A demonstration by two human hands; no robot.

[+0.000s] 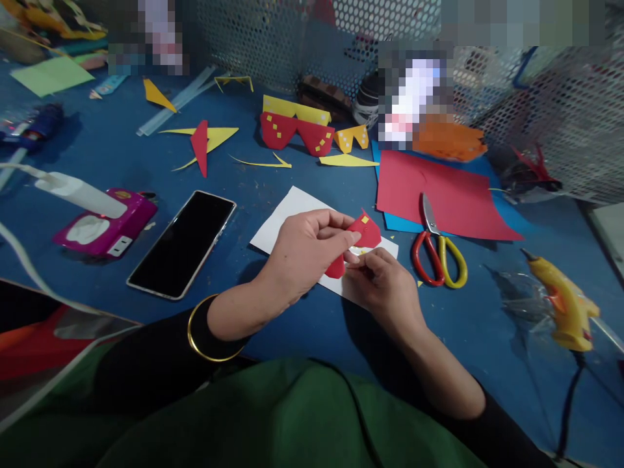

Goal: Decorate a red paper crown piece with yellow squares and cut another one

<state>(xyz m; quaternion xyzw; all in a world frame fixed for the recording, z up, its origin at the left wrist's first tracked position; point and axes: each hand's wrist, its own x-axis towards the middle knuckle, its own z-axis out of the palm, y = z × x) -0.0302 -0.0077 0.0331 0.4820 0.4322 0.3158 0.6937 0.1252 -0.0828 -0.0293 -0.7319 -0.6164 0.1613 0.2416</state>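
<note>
A small red paper cut-out, like a pair of paper glasses, is held over a folded white sheet. One yellow square is stuck near its upper tip. My left hand pinches the cut-out between thumb and fingers, covering its middle. Close against its lower edge, my right hand has thumb and fingertips pressed together; what they pinch, if anything, is too small to make out. A tiny yellow bit shows near those fingertips. Scissors with red and yellow handles lie open to the right.
Finished-looking red paper glasses stand at the back, with yellow scraps around. A phone and a purple power socket are at left. Red paper lies behind the scissors. A yellow glue gun with its cord sits right.
</note>
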